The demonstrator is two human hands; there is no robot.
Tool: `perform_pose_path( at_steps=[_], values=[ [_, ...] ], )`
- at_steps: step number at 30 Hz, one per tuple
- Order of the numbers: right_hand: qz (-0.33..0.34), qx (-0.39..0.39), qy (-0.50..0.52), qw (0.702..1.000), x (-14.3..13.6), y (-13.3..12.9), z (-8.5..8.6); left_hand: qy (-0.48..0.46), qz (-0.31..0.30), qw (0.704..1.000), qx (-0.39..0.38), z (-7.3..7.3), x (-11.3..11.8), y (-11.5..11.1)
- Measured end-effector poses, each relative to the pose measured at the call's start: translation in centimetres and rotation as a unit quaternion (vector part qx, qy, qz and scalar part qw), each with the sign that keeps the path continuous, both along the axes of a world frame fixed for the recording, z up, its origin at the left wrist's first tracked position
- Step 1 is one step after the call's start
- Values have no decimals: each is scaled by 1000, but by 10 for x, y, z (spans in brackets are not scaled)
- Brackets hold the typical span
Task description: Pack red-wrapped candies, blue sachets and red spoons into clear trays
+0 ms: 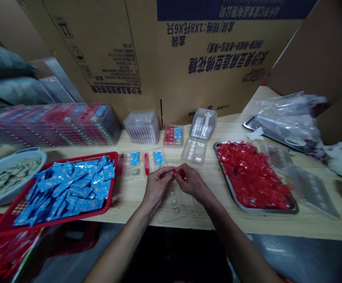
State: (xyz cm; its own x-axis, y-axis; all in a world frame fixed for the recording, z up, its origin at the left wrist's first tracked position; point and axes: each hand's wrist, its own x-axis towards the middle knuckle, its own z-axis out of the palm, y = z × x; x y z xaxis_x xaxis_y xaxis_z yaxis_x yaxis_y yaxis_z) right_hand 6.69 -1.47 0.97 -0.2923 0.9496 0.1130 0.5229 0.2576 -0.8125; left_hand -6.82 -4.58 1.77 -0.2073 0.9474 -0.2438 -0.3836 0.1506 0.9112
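Note:
My left hand [156, 184] and my right hand [193, 184] meet over the middle of the table, fingertips pinched together. Between them is a small shiny red piece [182, 173], partly covered by the fingers of my right hand; it looks like the pieces in the metal tray. Below my hands lies an open clear plastic box [171, 215], partly hidden by them. Just beyond my left hand, two clear boxes each hold a blue sachet [158, 158] and a red stick [146, 163]. A box with red pieces and a blue sachet [177, 133] stands behind.
On the left are a red basket [115, 173] of blue sachets, a bowl [43, 159] and stacked filled boxes [100, 125]. Empty clear boxes [143, 127] stand against a carton [147, 59]. A metal tray [232, 192] of red pieces [247, 173] lies right.

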Motion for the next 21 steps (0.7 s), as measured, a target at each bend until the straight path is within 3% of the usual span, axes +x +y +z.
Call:
perform_pose_path(
  at_steps=[6,13,21],
  values=[
    [9,5,-30,999,-3,3,-6,63,15,998,20,-6,-2,0],
    [13,36,-14,999,-7,6,-12,42,7,999,28,-2,-5,1],
    [2,34,-85,996,-11,-1,-5,108,7,994,31,-14,-6,0]
  ],
)
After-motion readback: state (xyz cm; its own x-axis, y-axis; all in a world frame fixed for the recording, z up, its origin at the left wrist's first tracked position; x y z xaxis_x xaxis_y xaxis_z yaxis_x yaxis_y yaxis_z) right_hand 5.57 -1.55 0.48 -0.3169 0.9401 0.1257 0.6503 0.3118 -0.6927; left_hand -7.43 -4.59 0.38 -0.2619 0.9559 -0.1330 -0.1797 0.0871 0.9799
